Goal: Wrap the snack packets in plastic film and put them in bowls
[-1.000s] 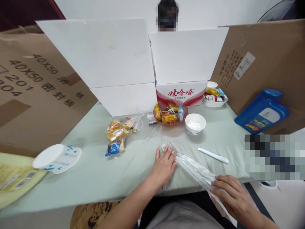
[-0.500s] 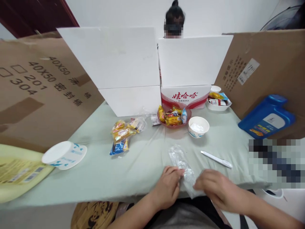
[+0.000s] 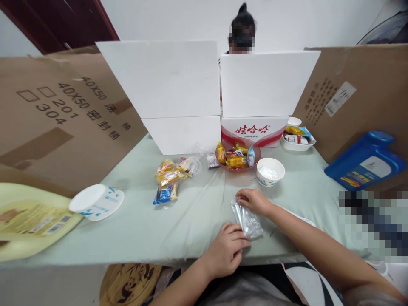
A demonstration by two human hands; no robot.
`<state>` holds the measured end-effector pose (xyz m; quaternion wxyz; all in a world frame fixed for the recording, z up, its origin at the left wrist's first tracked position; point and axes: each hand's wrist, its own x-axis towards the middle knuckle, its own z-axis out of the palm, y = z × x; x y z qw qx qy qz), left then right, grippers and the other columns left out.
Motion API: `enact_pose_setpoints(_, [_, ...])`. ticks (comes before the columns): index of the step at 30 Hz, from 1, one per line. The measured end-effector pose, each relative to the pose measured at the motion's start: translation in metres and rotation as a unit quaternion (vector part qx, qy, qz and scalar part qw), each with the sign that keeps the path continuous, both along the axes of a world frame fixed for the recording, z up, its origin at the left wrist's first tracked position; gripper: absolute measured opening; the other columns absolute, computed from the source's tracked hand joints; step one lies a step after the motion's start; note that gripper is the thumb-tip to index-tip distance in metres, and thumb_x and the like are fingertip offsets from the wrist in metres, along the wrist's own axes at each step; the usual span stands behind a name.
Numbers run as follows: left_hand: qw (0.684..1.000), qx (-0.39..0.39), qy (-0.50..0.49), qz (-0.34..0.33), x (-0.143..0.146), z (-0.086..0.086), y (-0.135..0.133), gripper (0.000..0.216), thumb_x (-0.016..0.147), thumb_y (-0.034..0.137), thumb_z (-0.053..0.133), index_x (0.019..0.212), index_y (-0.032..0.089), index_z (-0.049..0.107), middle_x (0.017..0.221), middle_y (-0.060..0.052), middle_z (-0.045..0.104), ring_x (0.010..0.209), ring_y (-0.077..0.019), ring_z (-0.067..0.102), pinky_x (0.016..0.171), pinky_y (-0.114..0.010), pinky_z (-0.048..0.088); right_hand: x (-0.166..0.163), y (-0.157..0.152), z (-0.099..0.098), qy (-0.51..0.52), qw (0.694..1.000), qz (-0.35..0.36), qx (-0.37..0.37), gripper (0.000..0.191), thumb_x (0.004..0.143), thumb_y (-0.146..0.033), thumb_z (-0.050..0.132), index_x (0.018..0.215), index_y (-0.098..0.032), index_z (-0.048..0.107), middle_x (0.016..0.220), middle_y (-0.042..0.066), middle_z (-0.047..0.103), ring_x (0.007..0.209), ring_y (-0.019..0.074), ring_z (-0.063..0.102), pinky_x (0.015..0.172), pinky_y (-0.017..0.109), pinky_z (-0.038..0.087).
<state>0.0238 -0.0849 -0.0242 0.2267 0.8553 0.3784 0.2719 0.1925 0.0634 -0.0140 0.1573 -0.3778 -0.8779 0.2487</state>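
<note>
A clear plastic bag [image 3: 250,223], folded into a short, crinkled shape, lies on the cloth near the front edge of the table. My left hand [image 3: 225,248] rests palm down at its lower left, fingers stretched out and fingertips on its edge. At the bag's far end, my right hand [image 3: 253,202] has its fingers closed on the plastic. Just beyond that hand stands a white paper bowl [image 3: 270,173] with clear plastic inside. My right forearm mostly covers a white utility knife [image 3: 298,215].
A pink bowl [image 3: 238,166] of wrapped snacks stands at the centre back, with loose snack packs [image 3: 170,178] to its left. A tipped paper bowl [image 3: 97,202] and a yellow bottle [image 3: 35,221] are left, a blue bottle [image 3: 366,161] right. White boards [image 3: 159,80] stand behind.
My right hand has moved forward and left to the bag's far end. The bag has gone from a long strip to a shorter folded shape. My left hand stays beside it.
</note>
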Motion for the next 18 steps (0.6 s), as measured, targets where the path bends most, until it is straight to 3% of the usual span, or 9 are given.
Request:
enact_pose_setpoints(4, [1.0,0.013,0.014,-0.01,0.001,-0.004,-0.002,0.027,0.08,0.014,0.051,0.1,0.023,0.067,0.104,-0.004,0.069,0.111,-0.0229,0.052,0.1,-0.044,0.038,-0.001,0.0,-0.007,-0.015,0.999,0.018,0.023,0.02,0.084,-0.029,0.067,0.099,-0.016,0.065,0.088,0.005,0.068,0.08,0.0168,0.062,0.071,0.026,0.042])
enact_pose_setpoints(7, [0.999,0.048,-0.011,0.003,0.002,-0.004,-0.007,0.027,0.079,0.013,0.051,0.102,0.022,0.064,0.103,-0.006,0.068,0.109,-0.0238,0.054,0.098,-0.044,0.041,0.0,0.001,-0.012,-0.054,0.993,0.04,0.095,0.026,0.088,-0.039,0.062,0.099,-0.016,0.065,0.09,0.008,0.066,0.085,0.0195,0.06,0.073,0.028,0.041])
enact_pose_setpoints(10, [0.988,0.085,-0.089,0.089,-0.002,0.002,-0.007,0.026,0.083,0.015,0.05,0.108,0.018,0.058,0.1,-0.011,0.064,0.098,-0.0228,0.057,0.087,-0.04,0.049,0.0,0.0,-0.016,-0.096,0.976,0.059,0.185,0.03,0.093,-0.043,0.053,0.1,-0.016,0.064,0.089,0.009,0.064,0.085,0.0198,0.059,0.07,0.028,0.039])
enact_pose_setpoints(13, [0.978,0.088,-0.119,0.149,-0.007,0.012,0.009,0.023,0.088,0.016,0.044,0.108,0.018,0.055,0.099,-0.01,0.062,0.095,-0.0217,0.058,0.083,-0.038,0.05,-0.002,-0.003,-0.02,-0.106,0.97,0.067,0.209,0.03,0.094,-0.043,0.05,0.099,-0.017,0.064,0.088,0.008,0.063,0.084,0.0194,0.058,0.069,0.028,0.039])
enact_pose_setpoints(16, [0.992,0.088,-0.043,0.08,-0.01,0.014,0.037,0.02,0.09,0.016,0.044,0.102,0.02,0.059,0.104,-0.008,0.065,0.107,-0.0228,0.056,0.094,-0.042,0.045,-0.001,-0.002,-0.019,-0.112,0.972,0.063,0.199,0.028,0.096,-0.04,0.048,0.101,-0.017,0.064,0.089,0.008,0.062,0.085,0.0197,0.058,0.071,0.029,0.042])
enact_pose_setpoints(18, [0.994,0.081,0.018,0.076,-0.01,0.008,0.053,0.016,0.091,0.018,0.046,0.095,0.02,0.062,0.102,-0.006,0.066,0.11,-0.0244,0.055,0.096,-0.045,0.042,0.003,0.001,-0.013,-0.108,0.975,0.055,0.188,0.028,0.094,-0.039,0.052,0.106,-0.016,0.062,0.092,0.009,0.063,0.088,0.021,0.059,0.074,0.031,0.044])
